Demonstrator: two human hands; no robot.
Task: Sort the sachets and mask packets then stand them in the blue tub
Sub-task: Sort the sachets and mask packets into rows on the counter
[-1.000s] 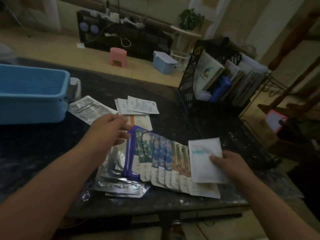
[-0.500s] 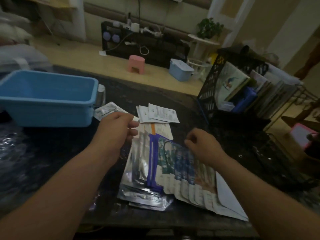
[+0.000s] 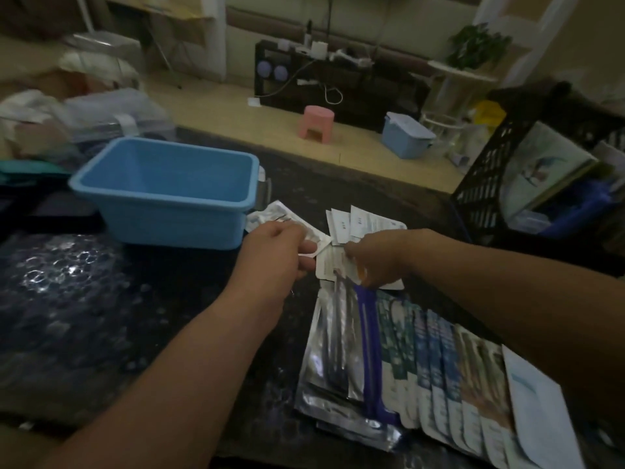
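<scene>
- Mask packets (image 3: pixel 439 374) fanned flat in an overlapping row, near right of dark table (image 3: pixel 101 316).
- Left hand (image 3: pixel 280 252) pinches corner of silver sachet (image 3: pixel 270 216).
- Right hand (image 3: pixel 375 258) curled onto white sachet (image 3: pixel 329 265); actual grip, cannot tell.
- Blue tub (image 3: pixel 162 214) upright, far left, just beside silver sachet.

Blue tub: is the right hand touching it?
Apart. The head view shows the left hand and loose sachets between the right hand and the blue tub.
</scene>
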